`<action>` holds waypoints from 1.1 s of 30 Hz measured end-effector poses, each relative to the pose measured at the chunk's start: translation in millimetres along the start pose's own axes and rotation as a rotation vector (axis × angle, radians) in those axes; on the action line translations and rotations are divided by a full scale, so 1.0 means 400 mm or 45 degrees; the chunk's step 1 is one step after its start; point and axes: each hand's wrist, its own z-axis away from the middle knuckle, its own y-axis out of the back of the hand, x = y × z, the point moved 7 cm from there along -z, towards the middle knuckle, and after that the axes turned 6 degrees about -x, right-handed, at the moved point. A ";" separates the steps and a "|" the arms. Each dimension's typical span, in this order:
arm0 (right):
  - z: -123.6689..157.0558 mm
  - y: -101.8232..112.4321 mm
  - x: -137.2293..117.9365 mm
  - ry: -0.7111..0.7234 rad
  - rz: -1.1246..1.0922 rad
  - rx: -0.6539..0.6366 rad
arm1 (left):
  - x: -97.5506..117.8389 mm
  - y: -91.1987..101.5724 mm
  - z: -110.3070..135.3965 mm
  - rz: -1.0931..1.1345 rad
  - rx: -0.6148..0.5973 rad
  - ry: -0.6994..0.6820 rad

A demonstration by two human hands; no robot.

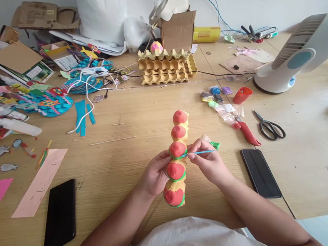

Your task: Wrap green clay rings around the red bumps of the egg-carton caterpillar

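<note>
My left hand (157, 172) grips a strip of yellow egg carton (178, 164) from its left side, holding it lengthwise above the table. Several bumps on the strip are covered in red clay-like material, and the nearer ones carry green edging along their lower rims. Between thumb and fingers of my right hand (206, 160) is a thin blue stick-like tool (203, 151). Its tip meets the green rim of the middle red bump. Behind the right hand, a small packet of green material (215, 145) lies on the table, partly hidden.
Scissors (270, 125), a red-handled tool (247, 130), a red cup (242, 95) and a phone (261, 173) lie right. Another phone (59, 214) and a pink paper strip (40, 182) lie left. Egg cartons (165, 76) stand behind; a white fan (294, 58) is at far right.
</note>
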 end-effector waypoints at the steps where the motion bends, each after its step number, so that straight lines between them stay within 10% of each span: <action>1: 0.000 0.000 0.000 0.008 -0.008 0.010 | 0.000 0.000 0.000 0.000 -0.005 -0.001; 33: -0.008 0.001 0.006 0.054 -0.170 -0.141 | 0.006 -0.023 0.005 -0.023 -0.036 0.047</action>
